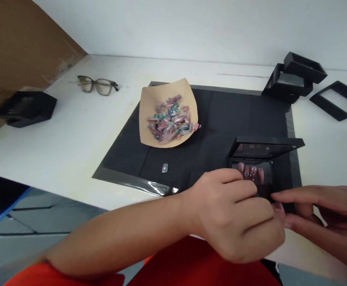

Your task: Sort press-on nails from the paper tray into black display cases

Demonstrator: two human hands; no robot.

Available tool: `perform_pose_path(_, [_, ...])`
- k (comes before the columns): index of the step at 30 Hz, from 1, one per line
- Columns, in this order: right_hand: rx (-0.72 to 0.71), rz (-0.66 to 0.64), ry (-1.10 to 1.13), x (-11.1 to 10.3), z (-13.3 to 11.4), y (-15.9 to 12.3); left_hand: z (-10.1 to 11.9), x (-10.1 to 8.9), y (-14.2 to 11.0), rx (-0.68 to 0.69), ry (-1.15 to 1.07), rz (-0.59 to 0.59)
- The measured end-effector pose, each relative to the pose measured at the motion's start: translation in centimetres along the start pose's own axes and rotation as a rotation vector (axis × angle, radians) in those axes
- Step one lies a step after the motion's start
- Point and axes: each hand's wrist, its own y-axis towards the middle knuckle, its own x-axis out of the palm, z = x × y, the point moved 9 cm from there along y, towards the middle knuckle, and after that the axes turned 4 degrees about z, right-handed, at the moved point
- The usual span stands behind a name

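A black case (pixel 266 140) stands with its lid raised near the right end of the black mat (pixel 233 115). Several pinkish false nails (pixel 253 173) lie in its base, and the lid's inner side reflects them. My left hand (pixel 235 214) is curled closed in front of the case and hides its lower part. What its fingers hold, if anything, is hidden behind the knuckles. To the right, my right hand (pixel 325 214) pinches a small pinkish, shiny false nail (pixel 278 207) between thumb and forefinger, close against the left hand.
A paper bowl (pixel 148 97) with many pink and teal false nails sits on the mat. One grey nail (pixel 165 168) lies in front. Glasses (pixel 98 85) rest at back left. Black boxes (pixel 291 79), a black frame (pixel 338 99) and another black box (pixel 27 108) stand around.
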Motion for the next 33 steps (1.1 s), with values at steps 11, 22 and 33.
perform_pose_path(11, [0.051,0.105,-0.038,-2.1,2.2,-0.2,-0.9,0.5,-0.1,-0.043,0.002,-0.054])
perform_pose_path(22, [0.1,0.012,-0.055,-1.2,5.1,1.2,-1.1,1.1,-0.4,-0.043,0.026,-0.057])
perform_pose_path(33, [0.034,-0.016,-0.152,-0.4,5.7,1.4,-1.1,1.6,-0.5,-0.062,-0.023,-0.06])
